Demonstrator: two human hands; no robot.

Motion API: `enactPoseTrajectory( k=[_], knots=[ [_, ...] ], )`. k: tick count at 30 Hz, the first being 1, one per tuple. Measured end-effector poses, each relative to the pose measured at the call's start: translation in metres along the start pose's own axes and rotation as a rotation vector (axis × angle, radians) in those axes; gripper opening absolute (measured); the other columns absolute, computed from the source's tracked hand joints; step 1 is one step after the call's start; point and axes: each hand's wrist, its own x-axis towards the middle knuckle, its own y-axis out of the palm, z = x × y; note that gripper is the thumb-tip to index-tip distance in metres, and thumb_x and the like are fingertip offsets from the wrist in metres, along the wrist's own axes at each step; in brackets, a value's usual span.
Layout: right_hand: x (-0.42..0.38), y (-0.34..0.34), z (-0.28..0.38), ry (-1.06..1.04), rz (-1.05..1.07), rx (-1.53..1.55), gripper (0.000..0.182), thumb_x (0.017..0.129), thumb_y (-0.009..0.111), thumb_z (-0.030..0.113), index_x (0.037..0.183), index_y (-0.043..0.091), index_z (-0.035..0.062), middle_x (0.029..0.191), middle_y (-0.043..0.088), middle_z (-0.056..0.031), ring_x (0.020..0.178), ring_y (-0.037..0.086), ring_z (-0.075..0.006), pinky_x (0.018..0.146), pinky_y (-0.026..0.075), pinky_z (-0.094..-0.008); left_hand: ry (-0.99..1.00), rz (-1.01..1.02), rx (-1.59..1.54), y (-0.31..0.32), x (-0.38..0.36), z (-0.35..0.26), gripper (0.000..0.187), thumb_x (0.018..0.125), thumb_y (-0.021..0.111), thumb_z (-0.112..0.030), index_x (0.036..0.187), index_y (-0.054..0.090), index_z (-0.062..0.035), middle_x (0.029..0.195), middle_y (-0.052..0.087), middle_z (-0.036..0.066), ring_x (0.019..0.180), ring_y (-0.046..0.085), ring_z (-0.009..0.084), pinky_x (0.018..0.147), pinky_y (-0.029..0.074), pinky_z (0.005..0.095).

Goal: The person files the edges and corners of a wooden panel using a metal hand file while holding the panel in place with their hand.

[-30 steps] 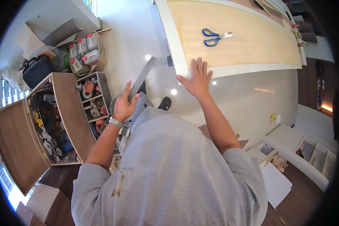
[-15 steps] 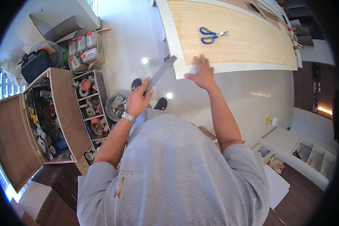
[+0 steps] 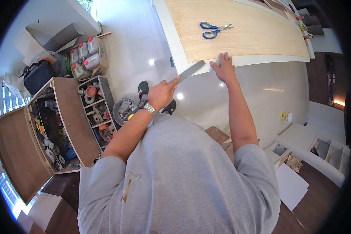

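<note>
My left hand (image 3: 162,94), with a metal watch at the wrist, is closed round one end of a flat grey metal tool (image 3: 192,71), which looks like a file. The tool's far end lies at the white edge (image 3: 245,61) of a wood-faced panel (image 3: 257,37). On that same edge, just right of the tool's tip, rests my right hand (image 3: 225,70), fingers spread and holding nothing. Blue-handled scissors (image 3: 214,30) lie on the panel beyond my hands, blades slightly apart.
An open wooden cabinet (image 3: 76,121) and a compartment shelf (image 3: 101,82) with parts stand at the left, beside a bucket (image 3: 124,109). Plastic jugs (image 3: 91,60) sit behind them. A small yellow-white can (image 3: 286,116) is on the floor at the right.
My left hand has moved right and forward, bringing the tool along the panel's edge. My right hand has shifted right along that edge. The whole view has shifted slightly.
</note>
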Motion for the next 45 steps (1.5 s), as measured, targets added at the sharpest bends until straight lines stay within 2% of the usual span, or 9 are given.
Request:
enactPoseTrajectory(
  k=[5,8,17,20,24,27,31,37,45],
  knots=[
    [-0.006,-0.004,0.002,0.011,0.03,-0.015,0.08,0.096,0.054,0.054,0.157,0.027,0.0098,0.167,0.014,-0.0117,0.154,0.012,-0.0336,0.119,0.019,-0.0614,-0.098,-0.001,-0.052,-0.007,-0.013,0.037,0.043,0.1,0.054,-0.033,0.143,0.053,-0.0337,0.081,0.062,0.012,0.069,0.064,0.0339,0.062,0.053,0.0459],
    [-0.002,-0.004,0.005,0.01,0.025,-0.022,0.08,0.096,0.053,0.054,0.157,0.026,0.0099,0.167,0.014,-0.0118,0.154,0.013,-0.0334,0.119,0.019,-0.0618,0.027,-0.069,-0.018,0.011,-0.001,0.02,0.043,0.1,0.054,-0.033,0.143,0.053,-0.0347,0.08,0.062,0.012,0.068,0.063,0.0327,0.061,0.052,0.0454],
    [-0.003,0.0,-0.002,0.011,0.048,-0.054,0.079,0.097,0.052,0.054,0.158,0.025,0.0114,0.167,0.014,-0.0119,0.153,0.014,-0.0334,0.119,0.018,-0.0627,-0.048,-0.064,-0.057,-0.004,-0.011,0.033,0.044,0.1,0.055,-0.033,0.143,0.052,-0.0356,0.081,0.062,0.012,0.067,0.063,0.0333,0.062,0.052,0.0454],
    [0.003,-0.007,0.003,0.001,0.044,-0.041,0.078,0.097,0.052,0.054,0.157,0.027,0.012,0.167,0.015,-0.0123,0.153,0.016,-0.0324,0.118,0.019,-0.0634,0.046,-0.04,-0.001,0.019,0.001,0.009,0.045,0.1,0.055,-0.032,0.144,0.052,-0.0358,0.082,0.062,0.012,0.067,0.063,0.0328,0.062,0.052,0.0464],
    [-0.003,-0.018,-0.006,-0.043,0.061,0.007,0.076,0.095,0.055,0.054,0.155,0.034,0.0113,0.165,0.019,-0.0141,0.152,0.019,-0.0322,0.117,0.019,-0.0634,0.022,0.108,-0.032,-0.006,-0.016,-0.008,0.048,0.099,0.057,-0.03,0.147,0.049,-0.0293,0.089,0.065,0.014,0.076,0.065,0.0346,0.07,0.053,0.0449],
    [-0.02,-0.006,0.008,-0.177,-0.016,-0.012,0.077,0.093,0.058,0.056,0.152,0.039,0.0099,0.164,0.022,-0.0155,0.152,0.02,-0.0331,0.118,0.019,-0.0623,0.027,-0.118,-0.254,-0.004,-0.054,0.039,0.052,0.098,0.059,-0.028,0.148,0.047,-0.02,0.109,0.068,0.02,0.09,0.066,0.0407,0.08,0.053,0.0458],
    [-0.056,0.031,0.058,-0.394,-0.148,0.018,0.078,0.091,0.064,0.053,0.149,0.043,0.007,0.162,0.026,-0.0166,0.151,0.022,-0.0356,0.119,0.016,-0.0615,-0.203,-0.176,-0.285,-0.018,-0.098,0.079,0.056,0.097,0.061,-0.029,0.147,0.046,-0.0111,0.115,0.068,0.024,0.098,0.066,0.0417,0.086,0.053,0.045],
    [-0.056,0.02,0.109,-0.277,-0.011,0.064,0.096,0.084,0.068,0.062,0.154,0.034,0.0069,0.165,0.018,-0.0168,0.153,0.011,-0.0362,0.122,0.009,-0.0572,-0.331,-0.362,-0.396,-0.004,-0.129,0.099,0.055,0.096,0.063,-0.026,0.144,0.049,-0.0048,0.123,0.065,0.027,0.113,0.065,0.0393,0.095,0.051,0.0409],
    [-0.023,0.018,0.147,-0.264,-0.02,0.03,0.096,0.081,0.073,0.052,0.155,0.031,0.007,0.165,0.017,-0.0168,0.154,0.011,-0.0348,0.122,0.009,-0.0585,-0.356,-0.387,-0.468,0.014,-0.135,0.091,0.061,0.091,0.07,-0.029,0.142,0.05,-0.0021,0.126,0.062,0.029,0.118,0.063,0.0394,0.097,0.05,0.0408]
  ],
)
